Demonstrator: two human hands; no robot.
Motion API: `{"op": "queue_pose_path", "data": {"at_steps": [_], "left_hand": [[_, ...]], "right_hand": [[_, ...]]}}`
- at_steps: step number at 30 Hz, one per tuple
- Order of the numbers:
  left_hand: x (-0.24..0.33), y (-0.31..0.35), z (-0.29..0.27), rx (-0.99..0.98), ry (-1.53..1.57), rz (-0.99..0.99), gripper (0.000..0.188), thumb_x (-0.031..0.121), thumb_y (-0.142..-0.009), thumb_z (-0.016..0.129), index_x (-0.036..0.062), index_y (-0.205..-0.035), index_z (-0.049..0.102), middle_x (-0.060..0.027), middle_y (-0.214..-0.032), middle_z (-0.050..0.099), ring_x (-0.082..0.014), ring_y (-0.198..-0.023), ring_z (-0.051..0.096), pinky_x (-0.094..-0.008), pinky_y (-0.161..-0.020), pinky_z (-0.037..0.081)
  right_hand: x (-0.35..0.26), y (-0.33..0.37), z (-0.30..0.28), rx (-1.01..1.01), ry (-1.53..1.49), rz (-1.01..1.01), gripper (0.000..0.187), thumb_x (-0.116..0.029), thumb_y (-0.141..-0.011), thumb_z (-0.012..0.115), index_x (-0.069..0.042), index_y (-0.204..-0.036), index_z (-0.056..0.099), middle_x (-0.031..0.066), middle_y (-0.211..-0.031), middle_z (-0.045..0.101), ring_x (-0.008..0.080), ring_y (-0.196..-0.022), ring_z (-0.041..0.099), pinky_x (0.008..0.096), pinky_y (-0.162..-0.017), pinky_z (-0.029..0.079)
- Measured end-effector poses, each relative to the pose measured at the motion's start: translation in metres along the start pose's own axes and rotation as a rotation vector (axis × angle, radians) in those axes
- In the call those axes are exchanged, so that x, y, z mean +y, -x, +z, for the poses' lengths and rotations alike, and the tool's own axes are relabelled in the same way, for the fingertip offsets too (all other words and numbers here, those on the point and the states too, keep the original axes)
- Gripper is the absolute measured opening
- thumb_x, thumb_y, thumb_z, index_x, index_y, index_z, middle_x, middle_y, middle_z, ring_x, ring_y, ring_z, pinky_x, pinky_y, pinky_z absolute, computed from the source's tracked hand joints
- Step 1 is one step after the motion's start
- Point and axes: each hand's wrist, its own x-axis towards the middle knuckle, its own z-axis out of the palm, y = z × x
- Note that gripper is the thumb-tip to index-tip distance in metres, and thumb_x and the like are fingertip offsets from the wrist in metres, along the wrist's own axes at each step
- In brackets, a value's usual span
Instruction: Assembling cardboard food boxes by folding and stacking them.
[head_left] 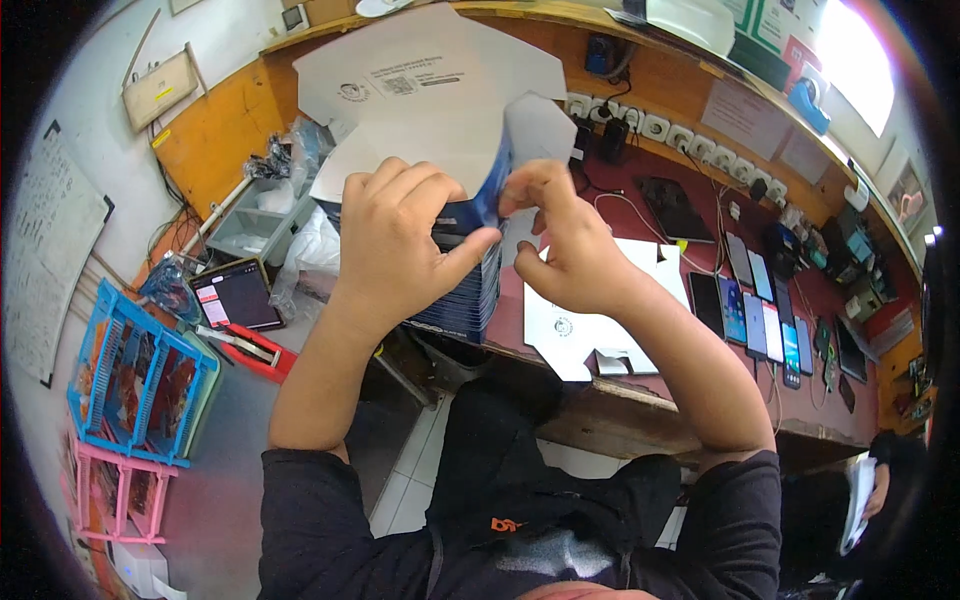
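A cardboard box [420, 150], white inside and blue outside, stands partly folded in front of me with its large lid flap raised at the back. My left hand [400, 240] grips its near wall, fingers bent over the upper edge. At the right front corner, my right hand [565, 235] has its fingers curled against the blue side wall; a pale side flap [540, 130] sticks out beyond it. Beneath the box is a tall stack of blue-edged cardboard [455, 300]. A flat white cardboard blank [560, 325] lies on the desk below my right hand.
Several phones [765, 325] lie on the dark red desk [640, 215] at right, with cables and a row of sockets [655, 127] behind. At left are a red tape dispenser [255, 350], a tablet [238, 295] and a blue basket [130, 375]. Another person's hand [877, 490] shows at lower right.
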Motion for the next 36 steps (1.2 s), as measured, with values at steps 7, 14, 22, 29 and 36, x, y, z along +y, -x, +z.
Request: {"op": "queue_pose_path", "data": {"at_steps": [7,14,22,29,36], "left_hand": [[0.021,-0.004,0.004,-0.217,-0.070,-0.086,0.018,0.019,-0.071,0.071,0.0061,-0.079,0.062,-0.0073,-0.080,0.063,-0.0292,-0.080,0.058,-0.0426,-0.068,0.037],[0.033,0.001,0.014,-0.151,-0.275,-0.127,0.018,0.020,-0.073,0.070,0.0069,-0.081,0.062,-0.0064,-0.083,0.063,-0.0287,-0.083,0.057,-0.0443,-0.071,0.036],[0.048,0.008,0.014,-0.090,-0.457,-0.084,0.020,0.024,-0.076,0.070,0.0069,-0.086,0.065,-0.0042,-0.087,0.062,-0.0264,-0.088,0.055,-0.0442,-0.081,0.031],[0.045,0.007,0.008,-0.324,-0.407,-0.195,0.029,0.032,-0.085,0.064,0.0033,-0.087,0.066,-0.0120,-0.089,0.066,-0.0308,-0.089,0.060,-0.0463,-0.083,0.035],[-0.006,-0.059,0.025,-0.493,-0.163,-0.364,0.044,0.035,-0.088,0.052,-0.0063,-0.084,0.065,-0.0249,-0.086,0.068,-0.0425,-0.082,0.064,-0.0484,-0.075,0.049]], "right_hand": [[0.012,-0.001,-0.003,-0.117,0.398,-0.298,0.027,0.001,-0.075,0.060,-0.007,-0.100,0.056,0.0100,-0.092,0.064,0.0316,-0.091,0.064,0.0414,-0.078,0.051],[0.027,0.000,0.004,0.021,0.530,-0.379,0.011,-0.012,-0.076,0.066,-0.012,-0.087,0.067,0.0015,-0.087,0.066,0.0228,-0.098,0.062,0.0359,-0.083,0.046],[0.033,0.003,-0.001,-0.029,0.319,-0.324,0.011,-0.013,-0.073,0.076,-0.011,-0.084,0.072,0.0023,-0.093,0.066,0.0249,-0.107,0.057,0.0394,-0.091,0.043],[0.041,0.004,0.002,-0.027,0.232,-0.226,0.010,-0.013,-0.073,0.076,-0.010,-0.082,0.073,0.0027,-0.093,0.066,0.0264,-0.107,0.056,0.0407,-0.093,0.043],[0.035,0.003,0.014,0.062,0.259,-0.222,0.017,-0.009,-0.071,0.074,-0.012,-0.087,0.071,0.0122,-0.109,0.058,0.0331,-0.110,0.052,0.0425,-0.094,0.045]]}}
